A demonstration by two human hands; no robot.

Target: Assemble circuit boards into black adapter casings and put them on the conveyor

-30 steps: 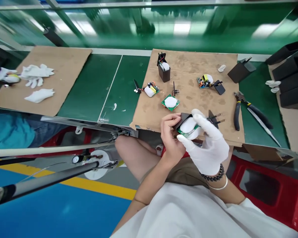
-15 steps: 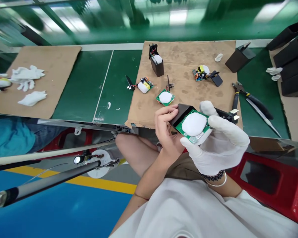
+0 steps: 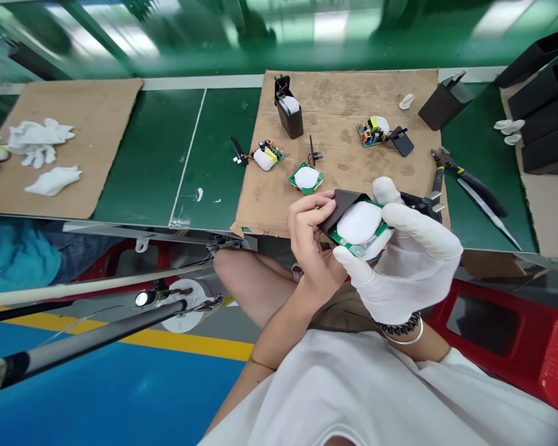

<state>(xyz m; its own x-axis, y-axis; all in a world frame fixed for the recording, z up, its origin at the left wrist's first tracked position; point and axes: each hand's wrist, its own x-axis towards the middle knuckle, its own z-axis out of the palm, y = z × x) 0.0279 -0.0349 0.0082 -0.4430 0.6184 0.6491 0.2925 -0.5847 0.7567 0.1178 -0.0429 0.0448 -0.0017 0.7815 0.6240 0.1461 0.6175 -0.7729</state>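
My bare left hand [image 3: 312,241] is closed around a black plastic casing [image 3: 344,205], tilted with its mouth towards the right. My right hand [image 3: 407,260], in a white glove, grips a green circuit board [image 3: 379,234] by its edges. A large white pad [image 3: 359,223] covers the board's upper face. The board's left end sits inside the casing's mouth, and the rest sticks out. A black plug cap [image 3: 423,205] with metal prongs hangs beyond my right fingers, partly hidden by them.
On the cardboard sheet [image 3: 348,167] are further boards, such as one with a white pad [image 3: 305,178], and a partly filled casing [image 3: 289,111]. Pliers [image 3: 439,170] and tweezers [image 3: 490,214] lie at right, near several black casings [image 3: 549,118]. White gloves [image 3: 39,139] lie at left.
The circuit board has gone a little deeper into the black casing, moving left with my right hand. The plug cap has turned slightly. My left hand keeps its hold.
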